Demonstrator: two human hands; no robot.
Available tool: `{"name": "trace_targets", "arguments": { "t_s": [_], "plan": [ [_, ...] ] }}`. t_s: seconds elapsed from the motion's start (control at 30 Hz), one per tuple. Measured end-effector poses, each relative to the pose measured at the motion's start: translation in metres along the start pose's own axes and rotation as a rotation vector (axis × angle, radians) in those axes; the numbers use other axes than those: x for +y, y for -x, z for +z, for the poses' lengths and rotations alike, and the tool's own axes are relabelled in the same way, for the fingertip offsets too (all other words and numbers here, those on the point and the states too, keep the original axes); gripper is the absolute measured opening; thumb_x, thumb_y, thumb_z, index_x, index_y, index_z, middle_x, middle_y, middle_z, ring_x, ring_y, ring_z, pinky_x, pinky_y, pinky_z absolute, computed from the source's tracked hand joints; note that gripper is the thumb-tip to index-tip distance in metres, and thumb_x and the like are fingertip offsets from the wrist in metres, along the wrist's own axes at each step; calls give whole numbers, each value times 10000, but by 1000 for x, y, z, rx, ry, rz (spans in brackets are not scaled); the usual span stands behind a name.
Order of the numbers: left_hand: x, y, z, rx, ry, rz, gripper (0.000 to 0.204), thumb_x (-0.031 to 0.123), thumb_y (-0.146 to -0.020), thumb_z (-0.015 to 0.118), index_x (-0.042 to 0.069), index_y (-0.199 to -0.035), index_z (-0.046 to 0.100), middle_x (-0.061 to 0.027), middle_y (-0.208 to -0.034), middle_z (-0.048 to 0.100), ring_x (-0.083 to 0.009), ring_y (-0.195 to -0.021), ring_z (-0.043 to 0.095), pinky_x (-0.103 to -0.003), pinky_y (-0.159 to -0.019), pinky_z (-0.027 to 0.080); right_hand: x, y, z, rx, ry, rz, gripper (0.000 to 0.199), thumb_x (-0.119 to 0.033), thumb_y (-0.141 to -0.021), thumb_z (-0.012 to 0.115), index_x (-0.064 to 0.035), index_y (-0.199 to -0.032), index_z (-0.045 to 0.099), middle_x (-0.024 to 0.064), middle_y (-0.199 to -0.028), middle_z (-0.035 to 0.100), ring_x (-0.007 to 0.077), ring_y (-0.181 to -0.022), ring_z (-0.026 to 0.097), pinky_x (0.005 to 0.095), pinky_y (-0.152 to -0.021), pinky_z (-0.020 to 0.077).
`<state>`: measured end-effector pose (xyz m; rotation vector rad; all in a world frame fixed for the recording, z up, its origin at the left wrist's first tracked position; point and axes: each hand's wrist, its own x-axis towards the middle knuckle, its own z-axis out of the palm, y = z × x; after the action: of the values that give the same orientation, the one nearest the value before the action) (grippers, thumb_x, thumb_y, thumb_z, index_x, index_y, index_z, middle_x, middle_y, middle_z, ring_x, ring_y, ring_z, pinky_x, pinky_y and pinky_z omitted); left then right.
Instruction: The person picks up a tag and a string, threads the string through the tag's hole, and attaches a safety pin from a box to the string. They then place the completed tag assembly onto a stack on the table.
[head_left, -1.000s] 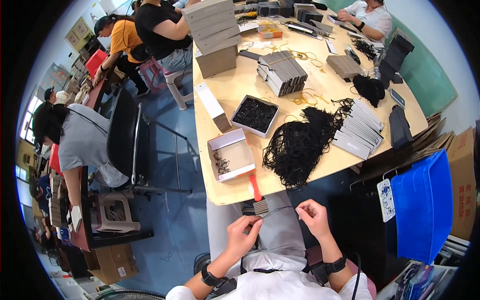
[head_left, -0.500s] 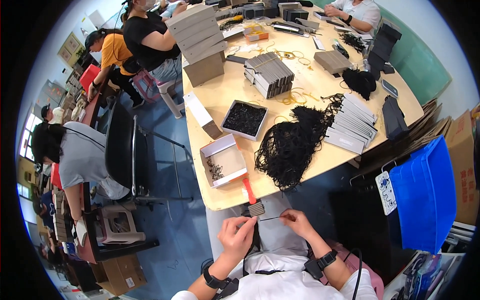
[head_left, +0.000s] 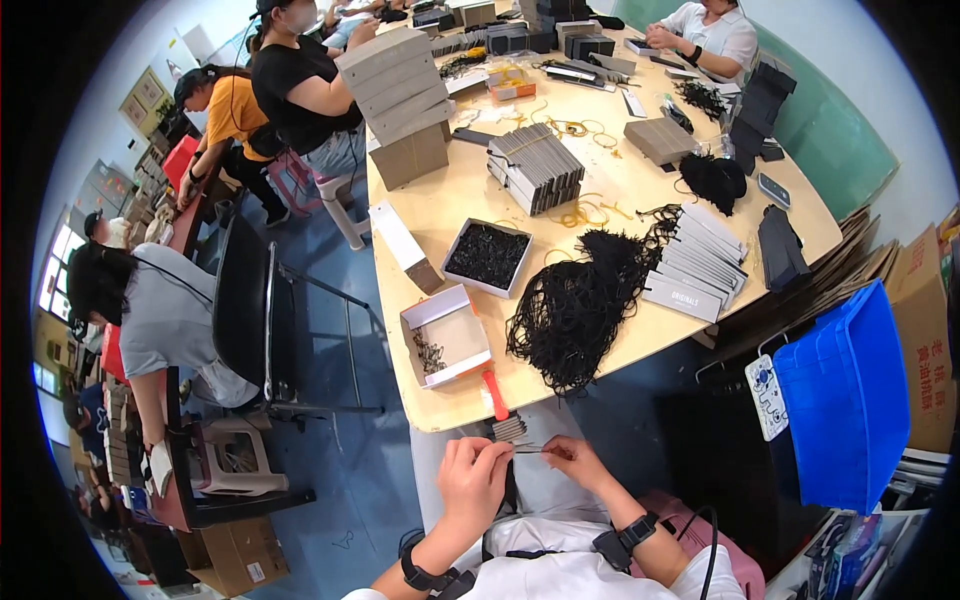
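Note:
My left hand (head_left: 474, 482) is over my lap, just below the table's near edge. Its thumb and forefinger are pinched together at one end of a thin dark cord (head_left: 527, 448). My right hand (head_left: 576, 464) pinches the other end, a short way to the right. Small parts at the fingertips are too fine to make out. Just beyond my left fingers, a red-handled tool (head_left: 494, 394) with a grey ridged head lies over the table edge. On the table ahead is an open box (head_left: 468, 375) with small metal pieces in its left side.
A heap of black cords (head_left: 570, 320) and a fan of grey tags (head_left: 690, 270) lie on the table (head_left: 440, 408). Nearby are a box of small black pieces (head_left: 488, 250) and banded card stacks (head_left: 535, 168). A blue bin (head_left: 850, 400) stands at right. Other people work around.
My right hand has moved left, closer to my left hand, so the span of cord between them is shorter. The whole view has shifted slightly.

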<state>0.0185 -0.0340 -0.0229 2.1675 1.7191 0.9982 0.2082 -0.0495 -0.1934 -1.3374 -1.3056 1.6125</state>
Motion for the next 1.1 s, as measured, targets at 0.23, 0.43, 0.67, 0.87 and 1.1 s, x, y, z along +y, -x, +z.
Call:
{"name": "trace_targets", "arguments": {
  "t_s": [0.23,0.43,0.67,0.87,1.1],
  "plan": [
    [-4,9,5,-54,100,59,155,-19,-676,724,64,-785,650,-79,-797,577,-261,-755,542,-355,-631,430,1,2,-2,17,-94,26,144,-156,-861,667,-16,-888,650,0,-695,617,55,-640,563,222,-595,443],
    [-14,26,22,-55,215,-51,131,30,-716,732,63,-811,648,-60,-815,614,-248,-774,572,-358,-673,431,-3,7,-3,-61,-90,88,137,-148,-849,681,-17,-885,659,0,-715,636,67,-648,576,217,-617,443],
    [-12,22,24,-12,280,-86,108,17,-738,712,42,-800,628,-92,-794,614,-268,-744,570,-351,-695,443,-6,10,-5,-44,-93,100,131,-141,-844,681,-20,-893,670,4,-719,641,66,-648,572,222,-613,441],
    [-13,19,20,-98,437,-203,84,5,-764,683,8,-806,610,-109,-790,607,-252,-735,585,-320,-677,456,-20,13,-8,-93,-41,73,156,-152,-863,655,-7,-917,676,16,-750,656,78,-645,566,237,-608,448],
    [-19,27,11,-254,729,-363,71,27,-845,640,-15,-872,589,-86,-851,626,-168,-823,611,-282,-766,477,-78,34,-38,-220,-118,140,145,-78,-884,617,-5,-995,676,51,-866,702,86,-605,587,209,-549,444]
  ]
}}
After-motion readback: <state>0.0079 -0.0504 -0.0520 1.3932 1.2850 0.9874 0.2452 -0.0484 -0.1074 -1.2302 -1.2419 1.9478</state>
